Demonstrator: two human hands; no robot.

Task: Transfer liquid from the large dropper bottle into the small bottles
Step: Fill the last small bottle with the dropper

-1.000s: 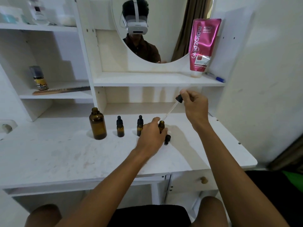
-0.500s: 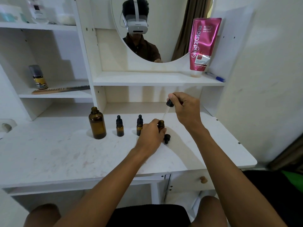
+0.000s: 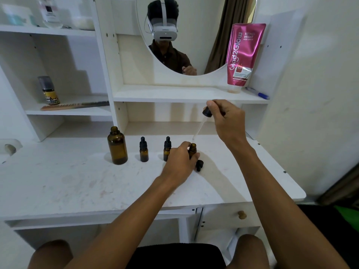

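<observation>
Open small bottle upright on bench, gripped by left hand fingers; its cap lying just beside. Dropper tilted, tip just above bottle mouth, bulb pinched by right hand fingers. Uncapped large dropper bottle and two capped small bottles left of it.

Pink glossy Glad2Glow tube stands cap-down on white shelf, blue pen beside it; brown comb and small yellow-labelled can lie left.
</observation>
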